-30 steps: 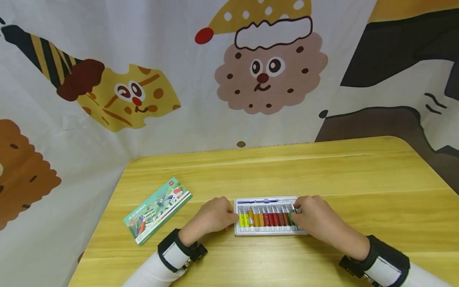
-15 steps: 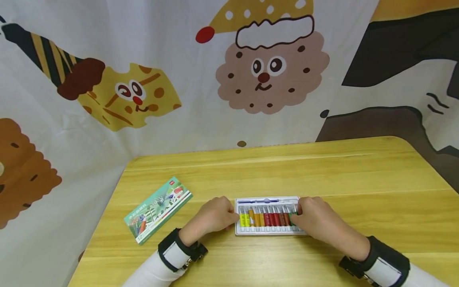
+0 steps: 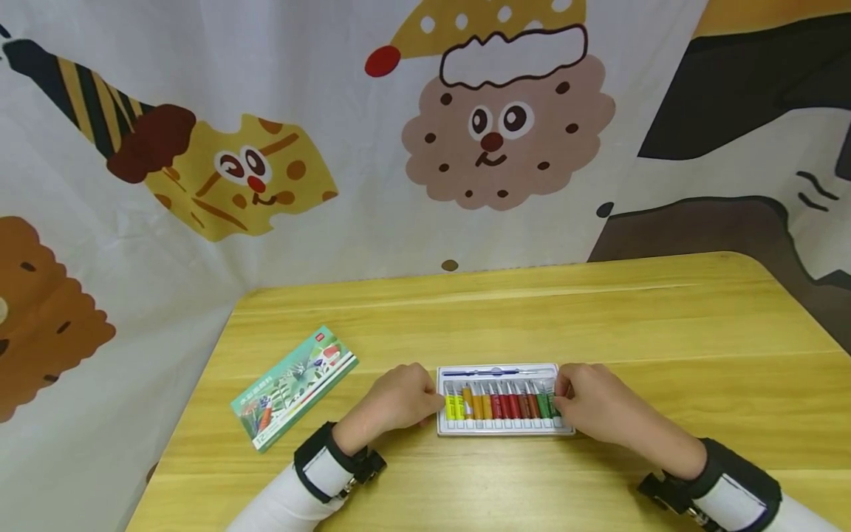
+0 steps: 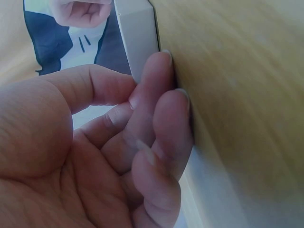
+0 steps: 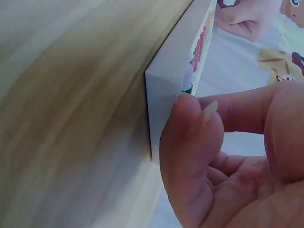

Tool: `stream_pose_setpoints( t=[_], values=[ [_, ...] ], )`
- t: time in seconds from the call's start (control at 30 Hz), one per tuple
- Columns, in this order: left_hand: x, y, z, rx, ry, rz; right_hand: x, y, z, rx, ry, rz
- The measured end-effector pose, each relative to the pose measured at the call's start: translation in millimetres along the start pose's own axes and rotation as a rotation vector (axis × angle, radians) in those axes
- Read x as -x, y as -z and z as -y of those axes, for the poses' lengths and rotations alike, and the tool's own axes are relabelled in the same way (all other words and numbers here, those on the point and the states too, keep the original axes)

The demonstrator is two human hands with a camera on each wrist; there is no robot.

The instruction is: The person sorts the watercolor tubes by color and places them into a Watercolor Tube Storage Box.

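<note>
A white tray (image 3: pixel 505 432) lies flat on the table, seen in the head view. Inside it, a row of paint tubes (image 3: pixel 513 406) runs from yellow through red and brown to green, with a thin blue-handled brush (image 3: pixel 485 373) above them. My left hand (image 3: pixel 402 397) grips the tray's left end between thumb and fingers. At the opposite end, my right hand (image 3: pixel 601 406) pinches the edge near the green tubes. In the right wrist view, the fingers (image 5: pixel 187 147) stand against the tray's end wall, the thumb by its top edge. The exact thumb contacts are partly hidden.
A green printed paint box (image 3: pixel 295 388) lies at an angle on the left of the wooden table (image 3: pixel 665 318). Behind the table hangs a white cloth (image 3: pixel 359 244) printed with cartoon figures.
My right hand has moved slightly right, from over the green tubes to the tray's right edge, so those tubes show more. The left hand keeps its hold on the left end.
</note>
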State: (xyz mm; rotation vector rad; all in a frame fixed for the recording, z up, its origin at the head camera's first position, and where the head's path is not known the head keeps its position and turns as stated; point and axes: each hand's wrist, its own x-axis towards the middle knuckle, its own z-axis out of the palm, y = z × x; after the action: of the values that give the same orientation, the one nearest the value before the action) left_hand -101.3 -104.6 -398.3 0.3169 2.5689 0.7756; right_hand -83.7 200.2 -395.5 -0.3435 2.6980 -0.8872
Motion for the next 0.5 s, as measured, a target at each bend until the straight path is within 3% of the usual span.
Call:
stream_pose_setpoints(
  t=[0.5],
  values=[
    [-0.1,-0.1,-0.3,0.000,-0.003,0.003,0.0,0.0,-12.9,-0.065,-0.001,0.047]
  ],
)
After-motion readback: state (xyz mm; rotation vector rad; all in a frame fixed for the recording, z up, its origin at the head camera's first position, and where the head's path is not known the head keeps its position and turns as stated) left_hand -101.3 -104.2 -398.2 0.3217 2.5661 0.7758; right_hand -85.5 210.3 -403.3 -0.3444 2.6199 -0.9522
